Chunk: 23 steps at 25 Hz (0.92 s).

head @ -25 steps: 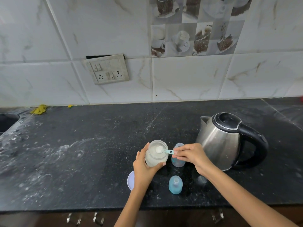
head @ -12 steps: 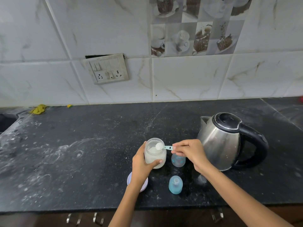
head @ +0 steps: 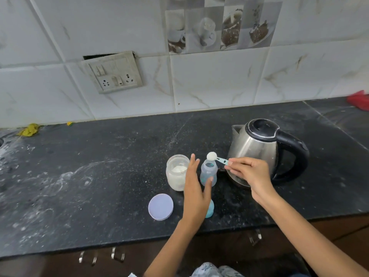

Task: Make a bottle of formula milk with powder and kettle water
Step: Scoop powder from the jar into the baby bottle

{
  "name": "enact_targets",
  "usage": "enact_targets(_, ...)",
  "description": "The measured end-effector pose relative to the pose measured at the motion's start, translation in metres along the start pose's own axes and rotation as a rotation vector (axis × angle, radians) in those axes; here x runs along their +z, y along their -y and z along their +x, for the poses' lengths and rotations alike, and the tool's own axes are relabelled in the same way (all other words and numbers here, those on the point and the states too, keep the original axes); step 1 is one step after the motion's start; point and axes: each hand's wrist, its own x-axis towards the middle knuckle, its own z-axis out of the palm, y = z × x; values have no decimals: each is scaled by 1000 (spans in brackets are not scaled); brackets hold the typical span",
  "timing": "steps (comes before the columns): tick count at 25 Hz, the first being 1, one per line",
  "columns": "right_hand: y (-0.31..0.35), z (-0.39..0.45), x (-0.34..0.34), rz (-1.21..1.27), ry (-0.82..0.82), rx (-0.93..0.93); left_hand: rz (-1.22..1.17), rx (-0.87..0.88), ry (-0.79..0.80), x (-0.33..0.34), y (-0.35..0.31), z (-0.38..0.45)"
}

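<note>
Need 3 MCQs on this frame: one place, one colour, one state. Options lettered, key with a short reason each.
1. Where is the scoop of powder?
A. inside the jar
B. above the bottle's mouth
C. on the counter

2. What colour is the kettle handle?
A. black
B. red
C. white

3. What state is the jar in?
A. lidded
B. tipped over
C. open and upright

Key: B, the right hand holds the heaped scoop over the bottle; A, the handle is black; C, the jar stands open, its lid flat on the counter.
</note>
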Motion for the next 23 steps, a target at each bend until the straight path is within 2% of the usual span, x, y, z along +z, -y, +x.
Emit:
enact_targets(4, -3, -1, -6, -22, -36, -16, -50, -221, 133, 30, 3, 5)
enact_targets(8, -6, 4, -1, -64, -44, -29, -77, -379, 108, 44, 5, 25)
enact_targets(11, -6, 8, -2, -145, -46, -47, -55, -377, 75, 44, 8, 35)
enact_targets(18, -1, 11, -9, -326, -36, -107, -2, -292, 120, 41, 12, 43)
enact_targets(23, 5, 10, -4, -649, -46, -322, 25, -234, 158, 39, 10, 45)
